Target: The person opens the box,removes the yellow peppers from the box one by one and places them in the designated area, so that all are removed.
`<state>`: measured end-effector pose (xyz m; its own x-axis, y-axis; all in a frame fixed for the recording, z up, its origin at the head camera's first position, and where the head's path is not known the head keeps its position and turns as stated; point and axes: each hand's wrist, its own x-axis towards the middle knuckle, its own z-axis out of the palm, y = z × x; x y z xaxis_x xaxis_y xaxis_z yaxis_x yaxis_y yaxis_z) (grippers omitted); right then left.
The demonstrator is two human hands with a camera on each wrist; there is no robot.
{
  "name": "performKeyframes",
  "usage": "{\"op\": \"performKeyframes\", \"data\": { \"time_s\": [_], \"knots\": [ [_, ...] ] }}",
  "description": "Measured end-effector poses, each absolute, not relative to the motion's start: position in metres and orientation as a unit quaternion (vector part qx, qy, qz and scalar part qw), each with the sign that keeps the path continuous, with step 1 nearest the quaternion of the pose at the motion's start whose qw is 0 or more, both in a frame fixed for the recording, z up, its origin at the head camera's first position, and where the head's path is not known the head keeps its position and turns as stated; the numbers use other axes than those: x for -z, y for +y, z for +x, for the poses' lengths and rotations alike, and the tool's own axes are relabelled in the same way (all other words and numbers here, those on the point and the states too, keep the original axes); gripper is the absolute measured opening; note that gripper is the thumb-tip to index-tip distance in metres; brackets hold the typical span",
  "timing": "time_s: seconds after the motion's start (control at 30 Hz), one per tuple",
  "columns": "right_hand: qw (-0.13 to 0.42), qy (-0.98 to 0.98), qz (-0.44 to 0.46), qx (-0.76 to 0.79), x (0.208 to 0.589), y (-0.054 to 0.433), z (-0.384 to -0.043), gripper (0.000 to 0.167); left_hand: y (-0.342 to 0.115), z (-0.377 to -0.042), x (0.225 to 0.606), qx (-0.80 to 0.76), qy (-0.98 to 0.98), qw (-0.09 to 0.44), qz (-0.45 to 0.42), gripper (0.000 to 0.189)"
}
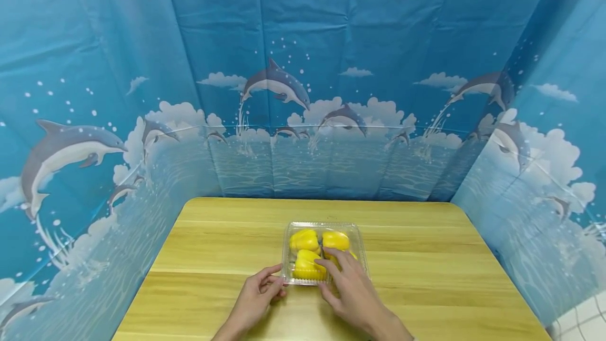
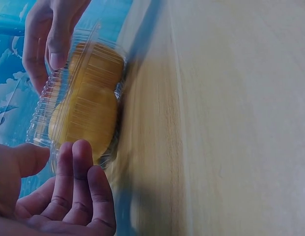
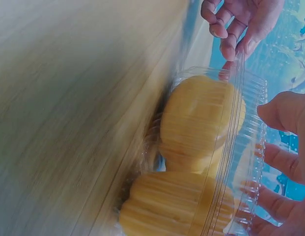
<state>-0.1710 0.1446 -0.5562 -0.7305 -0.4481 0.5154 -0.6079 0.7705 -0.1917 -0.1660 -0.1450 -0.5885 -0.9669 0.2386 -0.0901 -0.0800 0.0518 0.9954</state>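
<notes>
A clear plastic clamshell box [image 1: 324,224] with a ribbed rim sits on the wooden table. Inside it lie several yellow bell peppers [image 1: 304,239], seen through the lid. My left hand [image 1: 253,301] is at the box's near left corner; in the right wrist view the thumb and index finger of that left hand [image 3: 248,22] pinch the rim. Above the near right part of the lid, my right hand [image 1: 352,291] has its fingers spread and slightly bent, fingertips close over the plastic. It hides part of the peppers on that side. The lid lies over the peppers.
The table [image 1: 416,278] has light wood grain and rounded far corners. A blue curtain [image 1: 303,167] printed with dolphins and waves surrounds its back and sides. White tiling [image 1: 582,314] shows at the lower right.
</notes>
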Motion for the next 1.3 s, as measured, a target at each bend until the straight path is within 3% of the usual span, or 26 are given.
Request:
{"op": "performKeyframes", "data": {
  "time_s": [0.73,1.3],
  "knots": [
    [0.208,-0.913,0.311,-0.162,0.558,0.124,-0.172,0.05,-0.142,-0.166,0.588,-0.68,0.72,0.123,0.059,0.061],
    [0.217,-0.896,0.349,-0.166,0.56,0.112,-0.174,0.061,-0.144,-0.165,0.586,-0.678,0.723,0.123,0.054,0.06]
  ]
}}
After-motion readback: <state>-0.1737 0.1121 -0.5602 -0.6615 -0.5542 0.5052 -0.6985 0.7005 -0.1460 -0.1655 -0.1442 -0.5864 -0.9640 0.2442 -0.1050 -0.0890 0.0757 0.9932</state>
